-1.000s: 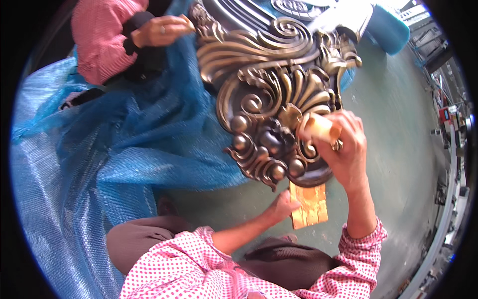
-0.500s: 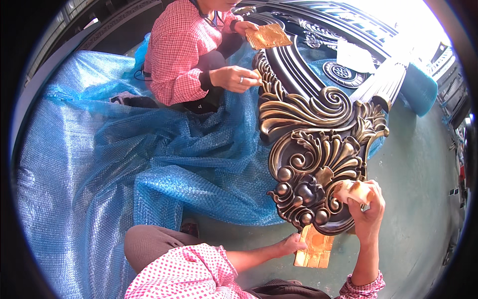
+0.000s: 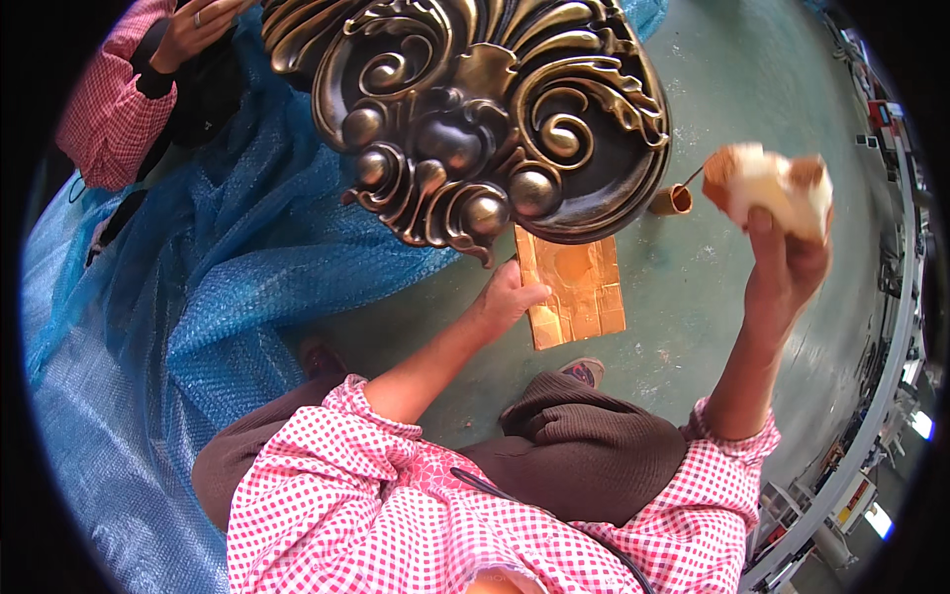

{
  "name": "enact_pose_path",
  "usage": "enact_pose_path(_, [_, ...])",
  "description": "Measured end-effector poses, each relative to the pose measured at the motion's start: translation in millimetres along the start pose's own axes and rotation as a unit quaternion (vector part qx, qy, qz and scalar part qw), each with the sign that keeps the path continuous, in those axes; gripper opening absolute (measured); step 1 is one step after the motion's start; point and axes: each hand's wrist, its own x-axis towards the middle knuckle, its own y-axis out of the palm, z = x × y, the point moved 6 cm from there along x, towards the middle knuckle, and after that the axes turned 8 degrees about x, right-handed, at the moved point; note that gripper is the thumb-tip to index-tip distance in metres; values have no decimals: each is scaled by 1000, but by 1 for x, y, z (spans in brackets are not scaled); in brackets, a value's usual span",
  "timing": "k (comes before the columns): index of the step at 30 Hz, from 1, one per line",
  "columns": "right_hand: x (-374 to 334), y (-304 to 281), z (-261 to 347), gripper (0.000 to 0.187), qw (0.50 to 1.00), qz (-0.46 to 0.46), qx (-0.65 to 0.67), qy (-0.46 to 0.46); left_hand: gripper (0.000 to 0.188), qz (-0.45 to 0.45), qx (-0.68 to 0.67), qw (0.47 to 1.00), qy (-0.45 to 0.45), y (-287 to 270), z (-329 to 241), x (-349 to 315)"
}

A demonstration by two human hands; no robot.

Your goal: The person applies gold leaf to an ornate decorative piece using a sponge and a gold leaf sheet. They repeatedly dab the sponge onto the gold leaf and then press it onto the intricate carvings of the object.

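Cloth wad point(image 3: 777, 188) in right hand point(image 3: 782, 272) — ornate carving point(image 3: 475, 109) beside.

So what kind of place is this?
Probably a workshop where ornate decorative pieces get finished. A big bronze-coloured carved ornament lies on blue bubble wrap on a bare floor, with gold-coloured sheets and a small paint cup beside it.

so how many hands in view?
3: left hand on the gold sheet, right hand raised holding a cloth wad, co-worker's hand top left. Others may be hidden.
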Motion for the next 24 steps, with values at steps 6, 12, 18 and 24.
enact_pose_path(6, [-77,-15,-80,30,977,106,-175,60,36,50,9,998,-24,10,-9,-3])
enact_pose_path(12, [-84,-15,-82,25,977,44,-183,96,43,79,-36,996,-1,39,-11,2])
enact_pose_path(18, [-84,-21,-82,25,970,40,-228,69,44,83,-16,995,42,53,-12,11])
enact_pose_path(24, [-88,-27,-74,21,984,29,-136,115,43,47,-39,998,31,64,-9,18])
